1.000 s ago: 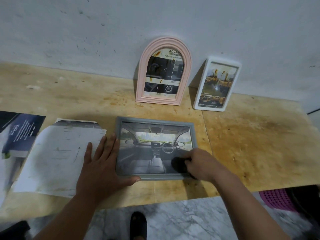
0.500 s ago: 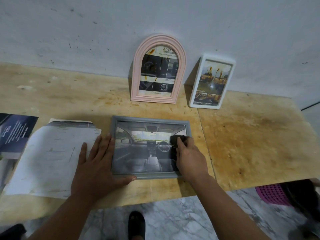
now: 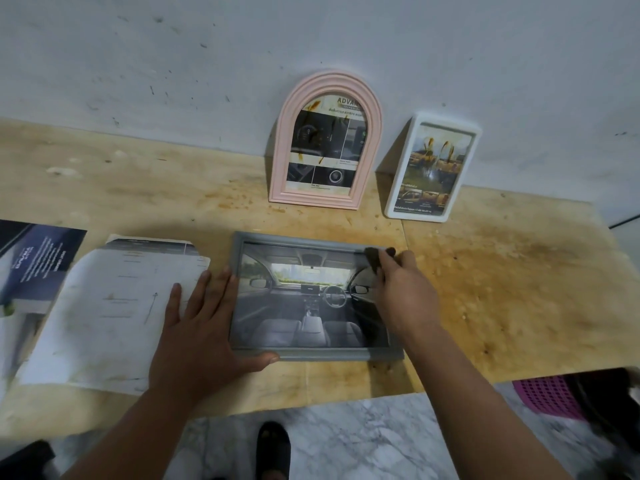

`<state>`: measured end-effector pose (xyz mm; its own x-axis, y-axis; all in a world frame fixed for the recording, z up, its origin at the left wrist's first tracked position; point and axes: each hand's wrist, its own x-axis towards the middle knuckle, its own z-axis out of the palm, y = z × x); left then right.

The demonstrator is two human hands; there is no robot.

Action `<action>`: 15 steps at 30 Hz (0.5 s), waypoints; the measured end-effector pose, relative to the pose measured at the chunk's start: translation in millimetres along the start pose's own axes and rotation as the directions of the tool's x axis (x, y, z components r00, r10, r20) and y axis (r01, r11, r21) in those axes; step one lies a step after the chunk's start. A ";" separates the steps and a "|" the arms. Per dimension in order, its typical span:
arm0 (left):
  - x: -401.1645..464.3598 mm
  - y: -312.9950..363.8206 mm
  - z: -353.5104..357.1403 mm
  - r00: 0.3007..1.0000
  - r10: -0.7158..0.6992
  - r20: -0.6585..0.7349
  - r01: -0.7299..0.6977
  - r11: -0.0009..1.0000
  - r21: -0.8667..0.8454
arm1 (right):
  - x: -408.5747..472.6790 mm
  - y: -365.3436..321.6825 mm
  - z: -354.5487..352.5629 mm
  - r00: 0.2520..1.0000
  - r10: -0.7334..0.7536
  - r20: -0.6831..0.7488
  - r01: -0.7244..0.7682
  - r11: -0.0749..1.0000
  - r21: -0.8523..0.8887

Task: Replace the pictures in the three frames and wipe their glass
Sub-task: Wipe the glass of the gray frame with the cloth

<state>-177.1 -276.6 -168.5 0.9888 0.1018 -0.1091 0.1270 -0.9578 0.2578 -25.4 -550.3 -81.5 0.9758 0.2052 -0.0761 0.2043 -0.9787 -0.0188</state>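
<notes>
At the far left lies a dark brochure [image 3: 33,268] with white lettering too small to read, and just right of it a white printed sheet [image 3: 114,306] with faint lines and an arrow, also unreadable. Your left hand [image 3: 204,327] lies flat with fingers spread, gripping nothing, partly on that sheet and pressing the left edge of the grey frame [image 3: 311,356], thumb hooked along its near rail. That frame lies flat near the table's [image 3: 502,289] front edge and shows a car interior.

Your right hand [image 3: 401,292] is closed on a small dark cloth [image 3: 375,258] at the frame's far right corner, so I judge you are wiping this frame's glass. Next, sweep the cloth leftward across the far edge and hold the frame steady.

Against the wall beyond stand the pink arched frame [image 3: 284,150], whose picture reads "ADVAN" before the arch cuts it, and the white frame [image 3: 401,168] to its right; both panes look smeared with yellowish streaks, so they probably need wiping.
</notes>
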 end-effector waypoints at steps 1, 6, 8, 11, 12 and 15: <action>-0.1 0.0 0.0 1.000 -0.001 -0.002 0.001 1.000 -0.002 | 9.5 -2.8 3.4 0.999 0.006 0.043 -0.003 0.998 -0.065; -0.6 0.1 -1.2 1.000 -0.012 0.004 0.012 1.000 -0.006 | 15.7 -13.2 12.2 0.967 -0.020 0.253 0.111 0.930 -0.350; -1.2 0.3 -1.8 1.000 -0.016 0.002 0.016 1.000 -0.009 | 12.7 -13.7 9.5 0.959 -0.015 0.282 0.135 0.901 -0.412; -1.2 1.3 -2.4 1.000 -0.015 -0.001 0.015 1.000 -0.014 | 5.1 -13.7 2.9 0.946 -0.020 0.324 0.180 0.863 -0.472; -1.0 1.4 -2.6 1.000 -0.016 -0.003 0.016 1.000 -0.014 | 1.2 -14.0 1.2 0.940 -0.030 0.339 0.200 0.856 -0.477; -1.0 1.0 -2.1 1.000 -0.016 -0.006 0.016 1.000 -0.012 | -15.4 -13.0 -3.3 0.926 -0.041 0.376 0.224 0.860 -0.458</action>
<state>-177.9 -277.1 -166.1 0.9870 0.1190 -0.1077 0.1441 -0.9527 0.2675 -42.8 -540.8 -76.8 0.8655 0.2314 -0.4442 0.4302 -0.7975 0.4229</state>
